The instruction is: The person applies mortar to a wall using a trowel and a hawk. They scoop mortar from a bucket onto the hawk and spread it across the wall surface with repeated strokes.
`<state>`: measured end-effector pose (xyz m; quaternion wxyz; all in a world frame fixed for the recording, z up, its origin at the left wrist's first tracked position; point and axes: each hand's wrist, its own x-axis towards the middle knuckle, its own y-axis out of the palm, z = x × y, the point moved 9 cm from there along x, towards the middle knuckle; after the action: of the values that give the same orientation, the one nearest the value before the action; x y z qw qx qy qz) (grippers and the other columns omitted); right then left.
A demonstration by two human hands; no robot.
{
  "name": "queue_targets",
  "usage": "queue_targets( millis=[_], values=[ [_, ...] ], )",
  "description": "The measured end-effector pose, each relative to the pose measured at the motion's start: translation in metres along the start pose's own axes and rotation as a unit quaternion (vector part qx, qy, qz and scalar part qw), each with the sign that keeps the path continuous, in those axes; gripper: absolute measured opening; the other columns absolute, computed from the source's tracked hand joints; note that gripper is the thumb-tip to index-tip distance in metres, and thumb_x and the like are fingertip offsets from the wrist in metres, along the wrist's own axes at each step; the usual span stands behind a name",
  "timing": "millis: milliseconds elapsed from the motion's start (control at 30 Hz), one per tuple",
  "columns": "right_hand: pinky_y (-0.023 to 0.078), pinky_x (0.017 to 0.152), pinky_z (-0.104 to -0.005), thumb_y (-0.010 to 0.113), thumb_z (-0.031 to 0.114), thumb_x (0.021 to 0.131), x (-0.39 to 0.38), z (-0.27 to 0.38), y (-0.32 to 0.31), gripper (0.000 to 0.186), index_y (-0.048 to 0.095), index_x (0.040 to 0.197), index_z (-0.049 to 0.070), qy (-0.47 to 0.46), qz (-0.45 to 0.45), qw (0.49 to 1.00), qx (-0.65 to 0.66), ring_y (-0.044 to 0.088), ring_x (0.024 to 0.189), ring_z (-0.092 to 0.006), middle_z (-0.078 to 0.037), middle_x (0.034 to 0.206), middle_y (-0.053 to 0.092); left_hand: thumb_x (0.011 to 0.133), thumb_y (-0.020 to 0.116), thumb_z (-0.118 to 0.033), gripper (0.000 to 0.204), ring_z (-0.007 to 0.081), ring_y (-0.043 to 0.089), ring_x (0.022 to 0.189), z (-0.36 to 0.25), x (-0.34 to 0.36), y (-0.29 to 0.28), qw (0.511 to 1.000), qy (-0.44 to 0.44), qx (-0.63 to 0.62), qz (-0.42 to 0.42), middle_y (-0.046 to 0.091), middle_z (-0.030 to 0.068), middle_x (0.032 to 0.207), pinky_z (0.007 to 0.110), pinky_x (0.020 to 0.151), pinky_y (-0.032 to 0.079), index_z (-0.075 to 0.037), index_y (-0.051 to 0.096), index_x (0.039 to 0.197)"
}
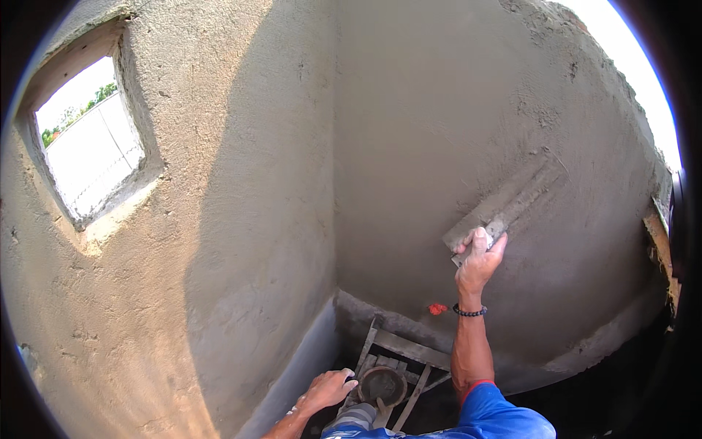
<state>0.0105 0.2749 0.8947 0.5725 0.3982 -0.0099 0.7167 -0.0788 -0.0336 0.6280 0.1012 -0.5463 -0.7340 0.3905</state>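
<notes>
My right hand (pixel 479 267) is closed round the handle of a long plastering trowel (pixel 501 201). The trowel is coated in grey mortar, and its blade slants up to the right against the wet, grey plastered wall (pixel 409 146). Low on the left, my left hand (pixel 329 388) hangs with its fingers loosely bent and apart, holding nothing. Beside it, below the wall, a round bucket (pixel 382 385) has greyish contents that I cannot make out clearly.
Wooden scaffold pieces (pixel 411 350) surround the bucket. On the left, a rough wall (pixel 146 293) meets the plastered one in a corner and has a square window opening (pixel 88 139). A small red thing (pixel 437 309) shows near my right wrist. A broken board (pixel 662 252) stands far right.
</notes>
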Motion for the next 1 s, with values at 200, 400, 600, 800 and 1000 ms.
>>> queue_targets(
  millis=[200, 400, 600, 800, 1000],
  values=[
    [0.049, 0.064, -0.0433, 0.068, 0.022, 0.093, 0.026, -0.04, 0.218, 0.038, 0.043, 0.105, -0.004, -0.048, 0.131, 0.981, -0.132, 0.06, 0.064, -0.0291, -0.015, 0.073, 0.06, 0.098, 0.057, -0.034, 0.042, 0.0406, 0.065, 0.104, -0.038, 0.011, -0.001, 0.998, 0.065, -0.008, -0.013, 0.07, 0.0221, 0.11, 0.048, 0.091, 0.051, -0.004, 0.061, 0.127],
    [0.049, 0.078, -0.0548, 0.065, 0.027, 0.094, 0.052, -0.054, 0.286, 0.045, 0.042, 0.115, -0.007, -0.046, 0.114, 0.957, -0.262, 0.065, 0.086, -0.0484, -0.028, 0.089, 0.067, 0.097, 0.058, -0.034, 0.037, 0.0442, 0.063, 0.104, -0.042, 0.001, -0.007, 0.997, 0.039, -0.049, -0.039, 0.069, 0.0224, 0.107, 0.051, 0.089, 0.05, -0.003, 0.063, 0.117],
    [0.05, 0.063, -0.0441, 0.066, 0.023, 0.093, 0.089, -0.055, 0.149, 0.03, 0.05, 0.097, -0.003, -0.065, 0.063, 0.974, -0.205, 0.061, 0.063, -0.0302, -0.013, 0.072, 0.061, 0.097, 0.059, -0.034, 0.038, 0.043, 0.064, 0.104, -0.04, 0.007, 0.004, 0.996, 0.078, -0.031, -0.032, 0.07, 0.0227, 0.107, 0.05, 0.089, 0.05, -0.002, 0.064, 0.118],
    [0.041, 0.042, -0.0255, 0.058, 0.014, 0.097, 0.055, -0.005, -0.027, 0.017, 0.044, 0.095, 0.005, 0.019, -0.009, 0.996, -0.082, 0.049, 0.048, -0.0091, -0.001, 0.065, 0.05, 0.097, 0.059, -0.035, 0.042, 0.0402, 0.066, 0.103, -0.028, -0.003, -0.007, 0.998, 0.062, -0.007, -0.012, 0.071, 0.0217, 0.108, 0.048, 0.09, 0.051, -0.003, 0.063, 0.124],
    [0.046, 0.046, -0.028, 0.06, 0.016, 0.099, 0.034, 0.03, 0.061, 0.021, 0.043, 0.098, 0.003, 0.002, 0.063, 0.996, -0.057, 0.054, 0.053, -0.0134, -0.005, 0.07, 0.055, 0.097, 0.059, -0.034, 0.042, 0.0403, 0.066, 0.103, -0.015, 0.0, -0.001, 0.998, 0.064, 0.017, 0.009, 0.071, 0.0214, 0.108, 0.048, 0.091, 0.051, -0.002, 0.062, 0.124]
  ],
)
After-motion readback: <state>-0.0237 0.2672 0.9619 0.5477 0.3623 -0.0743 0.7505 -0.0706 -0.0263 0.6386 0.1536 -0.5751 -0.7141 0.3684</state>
